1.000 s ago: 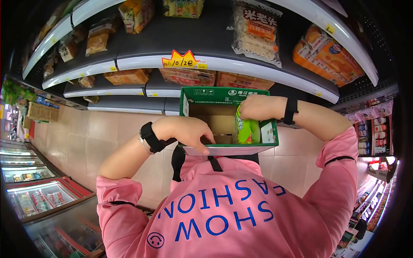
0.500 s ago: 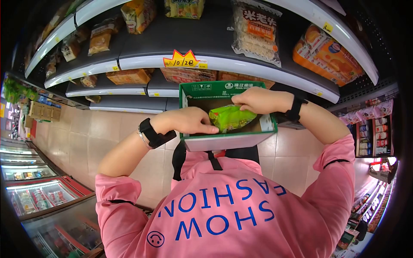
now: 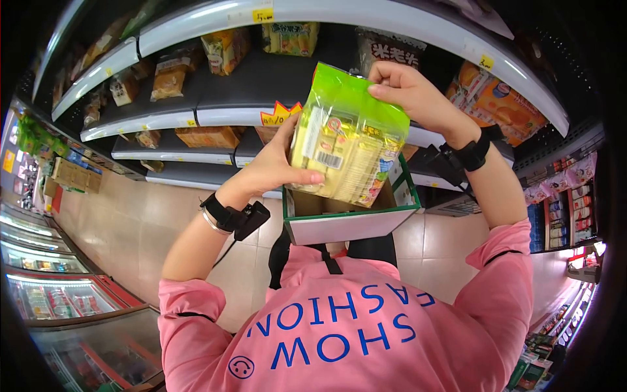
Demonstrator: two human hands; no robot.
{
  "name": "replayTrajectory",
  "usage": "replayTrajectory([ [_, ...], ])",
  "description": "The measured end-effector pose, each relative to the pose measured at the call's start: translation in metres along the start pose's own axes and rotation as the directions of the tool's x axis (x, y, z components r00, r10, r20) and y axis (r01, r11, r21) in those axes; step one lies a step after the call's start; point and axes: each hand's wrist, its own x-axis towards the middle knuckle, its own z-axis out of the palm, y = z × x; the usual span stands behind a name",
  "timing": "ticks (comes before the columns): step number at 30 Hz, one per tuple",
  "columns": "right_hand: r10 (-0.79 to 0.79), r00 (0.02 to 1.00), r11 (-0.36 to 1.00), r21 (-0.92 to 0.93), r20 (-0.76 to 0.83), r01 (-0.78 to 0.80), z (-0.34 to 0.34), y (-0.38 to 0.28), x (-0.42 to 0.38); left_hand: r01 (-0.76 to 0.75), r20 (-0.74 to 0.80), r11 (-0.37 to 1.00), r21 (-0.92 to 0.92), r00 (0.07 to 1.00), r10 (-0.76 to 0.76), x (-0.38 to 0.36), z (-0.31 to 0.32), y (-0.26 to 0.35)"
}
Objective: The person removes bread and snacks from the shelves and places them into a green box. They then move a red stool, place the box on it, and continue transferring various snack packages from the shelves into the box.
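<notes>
A green-topped clear snack bag (image 3: 346,153) with yellow-wrapped pieces and a barcode is held up between my hands. My left hand (image 3: 277,163) grips its left side, thumb across the front and fingers behind. My right hand (image 3: 398,88) pinches the bag's green upper right edge. Below the bag is an open green and white cardboard box (image 3: 353,227), partly covered by it; little of the box's inside shows.
Dark shelves with white front edges (image 3: 261,116) curve ahead, carrying a loaf bag (image 3: 171,78), a rice-cracker bag (image 3: 385,52) and an orange pack (image 3: 499,104). Glass-topped freezers (image 3: 65,300) stand at the left. Tiled floor (image 3: 137,215) lies below.
The green bag has come up out of the box and now stands in front of the shelf edge. Both hands have risen with it. The box sits slightly lower in view.
</notes>
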Motion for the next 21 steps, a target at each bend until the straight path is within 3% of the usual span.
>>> replayTrajectory([
  [2,0.031,0.995,0.984,0.179,-0.099,-0.013,0.001,0.006,0.010,-0.054,-0.009,0.997,-0.049,0.999,0.054,0.001,-0.009,0.001],
  [4,0.005,0.994,0.983,0.184,-0.112,0.015,-0.002,0.012,0.018,-0.002,-0.081,0.956,-0.292,0.996,-0.023,0.000,-0.018,0.005],
  [6,0.139,0.989,0.911,0.399,-0.047,-0.109,0.001,0.008,0.020,-0.020,-0.098,0.945,-0.327,0.995,-0.012,0.000,-0.033,-0.004],
  [8,0.196,0.976,0.882,0.452,-0.097,-0.132,0.000,0.000,0.022,0.048,0.056,0.833,-0.551,0.998,-0.020,-0.003,-0.046,-0.011],
  [10,0.151,0.988,0.825,0.547,0.025,-0.140,-0.003,0.003,0.027,0.159,0.203,0.641,-0.751,0.979,-0.004,-0.005,-0.065,-0.032],
  [12,0.085,0.994,0.949,0.298,0.061,-0.100,0.001,0.018,0.034,0.179,0.252,0.521,-0.835,0.965,0.072,-0.003,-0.070,-0.041],
  [13,0.009,0.993,0.925,0.375,0.121,-0.054,0.010,0.027,0.040,0.124,0.134,0.502,-0.856,0.991,-0.016,-0.003,-0.066,-0.044],
  [14,-0.069,0.982,0.893,0.450,0.176,-0.018,0.019,0.032,0.046,0.125,0.118,0.494,-0.860,0.992,-0.046,-0.002,-0.056,-0.033],
  [15,-0.075,0.978,0.953,0.303,0.197,0.012,0.026,0.025,0.050,0.173,0.183,0.451,-0.876,0.983,-0.022,0.004,-0.061,-0.042],
  [16,-0.056,0.986,0.937,0.349,0.155,-0.002,0.037,0.019,0.053,0.224,0.246,0.405,-0.886,0.969,0.004,0.011,-0.065,-0.053],
  [18,-0.182,0.956,0.902,0.425,0.230,0.070,0.045,0.024,0.062,0.158,0.185,0.415,-0.896,0.982,0.026,0.005,-0.042,-0.029],
  [20,-0.180,0.957,0.845,0.534,0.225,0.033,0.053,0.029,0.066,0.043,0.079,0.429,-0.902,0.995,0.067,-0.004,-0.012,0.007],
  [21,-0.171,0.961,0.773,0.635,0.217,-0.005,0.057,0.029,0.066,0.015,-0.017,0.605,-0.796,0.999,-0.048,-0.006,-0.002,0.020],
])
